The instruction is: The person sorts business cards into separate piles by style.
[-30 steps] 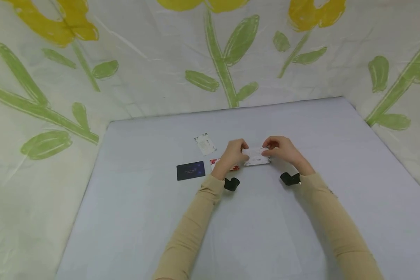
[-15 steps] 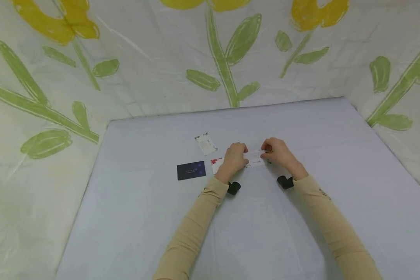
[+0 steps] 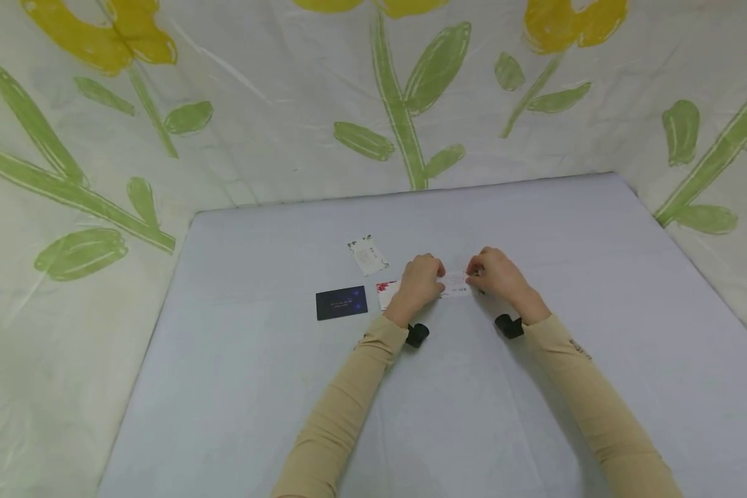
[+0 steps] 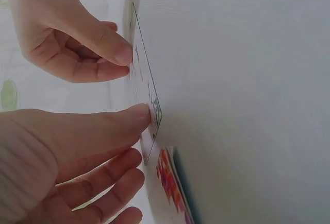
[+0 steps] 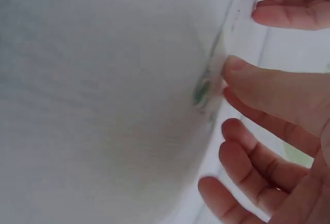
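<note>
A white card with printed text and leafy corners [image 3: 456, 285] lies low at the tabletop between both hands. At its left end, my left hand [image 3: 418, 285] pinches it; in the left wrist view the thumb presses on the card's face [image 4: 144, 80]. My right hand [image 3: 500, 278] grips the opposite end between thumb and index finger, the other fingers loosely bent in the right wrist view. A green leaf print [image 5: 202, 92] shows there beside the thumb. Just left of this card is a red-flowered white card [image 3: 386, 293], partly hidden by my left hand.
A dark blue card [image 3: 341, 303] lies further left on the pale table [image 3: 255, 387]. Behind it rests another white card with leafy corners [image 3: 368, 256], turned at an angle. Black wrist mounts [image 3: 418, 335] stick out below the hands. A flower-painted sheet [image 3: 255, 124] backs the table.
The held card has come down slightly toward the table and nearer to me, with both hands on it. The other cards stay where they were.
</note>
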A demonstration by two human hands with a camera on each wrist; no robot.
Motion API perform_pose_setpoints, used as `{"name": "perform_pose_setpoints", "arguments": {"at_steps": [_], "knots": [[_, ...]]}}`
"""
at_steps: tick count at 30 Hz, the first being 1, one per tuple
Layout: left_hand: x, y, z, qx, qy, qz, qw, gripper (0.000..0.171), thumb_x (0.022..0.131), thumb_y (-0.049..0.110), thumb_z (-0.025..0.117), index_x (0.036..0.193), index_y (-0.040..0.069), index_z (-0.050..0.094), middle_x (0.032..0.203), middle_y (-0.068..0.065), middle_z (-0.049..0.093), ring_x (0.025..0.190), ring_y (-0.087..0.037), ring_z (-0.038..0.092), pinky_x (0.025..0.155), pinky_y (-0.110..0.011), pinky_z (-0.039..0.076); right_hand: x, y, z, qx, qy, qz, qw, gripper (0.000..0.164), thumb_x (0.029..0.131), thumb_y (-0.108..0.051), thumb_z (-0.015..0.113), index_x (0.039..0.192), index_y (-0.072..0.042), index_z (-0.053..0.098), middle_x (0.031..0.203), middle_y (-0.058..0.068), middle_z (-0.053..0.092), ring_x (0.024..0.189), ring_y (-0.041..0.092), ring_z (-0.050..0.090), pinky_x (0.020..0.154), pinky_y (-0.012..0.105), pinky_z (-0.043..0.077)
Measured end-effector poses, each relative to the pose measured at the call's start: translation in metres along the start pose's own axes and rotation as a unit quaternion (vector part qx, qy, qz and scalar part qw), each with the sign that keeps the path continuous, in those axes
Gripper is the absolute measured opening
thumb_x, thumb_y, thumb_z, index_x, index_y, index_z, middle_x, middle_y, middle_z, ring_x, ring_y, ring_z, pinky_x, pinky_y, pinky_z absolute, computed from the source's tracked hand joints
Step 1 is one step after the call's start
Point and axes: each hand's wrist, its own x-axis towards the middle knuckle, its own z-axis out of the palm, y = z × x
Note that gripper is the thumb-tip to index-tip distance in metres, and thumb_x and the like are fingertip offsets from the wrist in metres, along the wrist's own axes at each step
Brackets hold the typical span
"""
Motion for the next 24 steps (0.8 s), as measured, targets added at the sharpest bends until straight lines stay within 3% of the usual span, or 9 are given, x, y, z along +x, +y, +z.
{"name": "perform_pose_setpoints", "arguments": {"at_steps": [3,6,9,12,15,18,24], "knots": [[-0.001,-0.002,-0.001,-0.016,-0.001,0.004,0.9999,0.021,0.086,0.014,0.065,0.105,0.005,0.068,0.103,-0.006,0.062,0.098,-0.020,0.057,0.083,-0.030,0.046,0.000,-0.007,-0.004,-0.042,-0.007,-0.006,0.999,0.011,0.083,-0.004,0.066,0.087,0.005,0.070,0.086,0.017,0.060,0.077,0.028,0.055,0.066,0.041,0.047],[-0.004,-0.013,-0.009,-0.064,0.012,0.015,0.9977,0.022,0.090,0.012,0.058,0.109,0.004,0.066,0.106,-0.008,0.061,0.101,-0.021,0.056,0.086,-0.030,0.046,0.002,-0.019,-0.007,-0.077,0.008,-0.012,0.997,0.014,0.085,-0.005,0.061,0.089,0.005,0.070,0.085,0.018,0.061,0.078,0.031,0.057,0.067,0.044,0.048],[-0.009,-0.034,-0.027,-0.124,0.039,0.031,0.9911,0.024,0.094,0.006,0.051,0.113,0.000,0.063,0.109,-0.013,0.060,0.103,-0.024,0.055,0.087,-0.032,0.046,0.009,-0.034,-0.009,-0.052,0.030,-0.010,0.998,0.018,0.088,-0.006,0.057,0.092,0.006,0.069,0.086,0.018,0.062,0.078,0.030,0.057,0.067,0.044,0.048],[-0.013,-0.061,-0.049,-0.148,0.065,0.031,0.9864,0.026,0.094,-0.002,0.045,0.114,-0.003,0.061,0.110,-0.017,0.059,0.103,-0.028,0.055,0.087,-0.034,0.045,0.023,-0.054,-0.006,0.014,0.031,-0.008,0.999,0.020,0.090,-0.009,0.055,0.096,0.006,0.067,0.089,0.018,0.062,0.080,0.028,0.056,0.069,0.041,0.047],[-0.012,-0.088,-0.065,-0.136,0.066,0.028,0.9881,0.029,0.093,-0.006,0.040,0.115,-0.006,0.059,0.113,-0.020,0.059,0.107,-0.030,0.054,0.091,-0.036,0.043,0.041,-0.074,0.004,0.040,0.010,-0.007,0.999,0.022,0.090,-0.013,0.058,0.101,0.005,0.064,0.093,0.018,0.062,0.084,0.027,0.057,0.072,0.040,0.048],[-0.008,-0.109,-0.072,-0.113,0.037,0.029,0.9925,0.034,0.092,-0.008,0.037,0.120,-0.007,0.055,0.119,-0.022,0.056,0.115,-0.032,0.050,0.098,-0.037,0.039,0.058,-0.093,0.017,0.038,-0.014,0.006,0.999,0.028,0.088,-0.017,0.061,0.105,0.006,0.061,0.097,0.018,0.062,0.088,0.027,0.057,0.075,0.038,0.048],[-0.001,-0.139,-0.065,-0.040,-0.037,0.044,0.9975,0.042,0.092,-0.009,0.039,0.133,-0.006,0.043,0.139,-0.022,0.040,0.131,-0.033,0.033,0.109,-0.039,0.024,0.080,-0.130,0.048,-0.014,-0.056,0.069,0.996,0.045,0.087,-0.034,0.063,0.109,0.005,0.056,0.108,0.021,0.056,0.099,0.033,0.054,0.081,0.042,0.047]]}}
